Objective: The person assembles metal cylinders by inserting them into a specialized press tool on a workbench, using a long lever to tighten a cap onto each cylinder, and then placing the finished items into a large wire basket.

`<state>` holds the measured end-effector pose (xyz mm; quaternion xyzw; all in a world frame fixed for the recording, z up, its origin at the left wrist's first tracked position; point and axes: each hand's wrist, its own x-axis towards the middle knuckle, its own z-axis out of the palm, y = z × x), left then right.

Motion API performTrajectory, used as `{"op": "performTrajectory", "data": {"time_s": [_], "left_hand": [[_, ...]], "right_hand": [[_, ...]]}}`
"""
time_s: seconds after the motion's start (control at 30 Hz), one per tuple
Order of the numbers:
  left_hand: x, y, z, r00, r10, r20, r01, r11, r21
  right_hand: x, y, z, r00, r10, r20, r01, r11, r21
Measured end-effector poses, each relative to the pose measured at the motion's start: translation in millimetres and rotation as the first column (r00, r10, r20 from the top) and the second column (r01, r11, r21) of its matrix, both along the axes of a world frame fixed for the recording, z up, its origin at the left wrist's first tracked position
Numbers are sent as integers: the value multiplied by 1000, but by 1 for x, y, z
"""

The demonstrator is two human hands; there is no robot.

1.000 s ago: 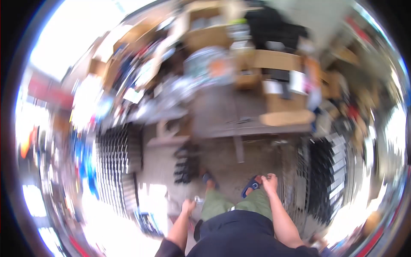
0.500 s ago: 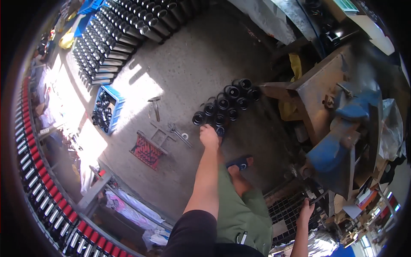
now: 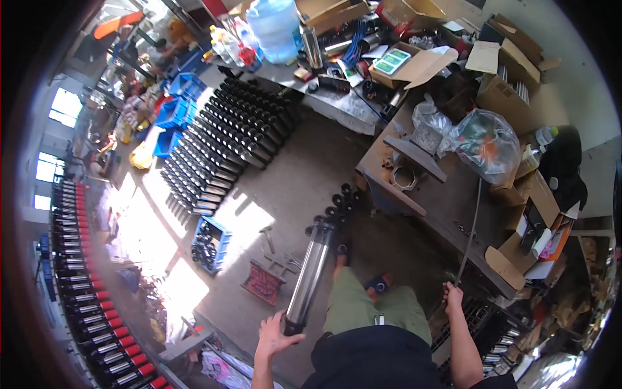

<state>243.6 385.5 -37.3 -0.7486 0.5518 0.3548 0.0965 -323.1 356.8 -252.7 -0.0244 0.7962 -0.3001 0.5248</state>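
A long shiny metal cylinder [image 3: 308, 275] with black ends slants up from the floor toward me. At its near end my left hand [image 3: 277, 334] is wrapped around the black end, thumb on one side and fingers on the other. My right hand [image 3: 453, 295] is closed around the lower end of a long thin rod [image 3: 471, 243], which rises beside the bench edge. Past the cylinder's far end, a cluster of short black-ended cylinders [image 3: 340, 204] stands on the floor by my feet.
A metal workbench [image 3: 447, 220] at right carries a fixture with a hexagonal ring [image 3: 403, 176], plastic bags and cardboard boxes. Rows of cylinders [image 3: 227, 142] stand far left. A blue crate [image 3: 223, 249] of black parts, a hammer [image 3: 267, 238] and a red crate [image 3: 262, 282] lie on the floor.
My left hand has come back from the standing cluster toward my body, and a long cylinder is now in it. The right hand now grips a thin rod. The view has tilted up.
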Motion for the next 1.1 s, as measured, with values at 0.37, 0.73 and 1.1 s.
{"op": "performTrajectory", "data": {"time_s": [0.37,0.73,1.1], "left_hand": [[-194,-298,126,289,-605,-742,-582,504,-638],[-261,-476,97,87,-277,-957,-546,790,-278],[-276,-397,71,383,-513,-768,-634,458,-622]], "right_hand": [[39,93,62,715,92,-693,-110,994,19],[142,129,115,594,-150,-791,-30,978,-208],[168,63,193,635,-126,-763,-181,935,-305]]}}
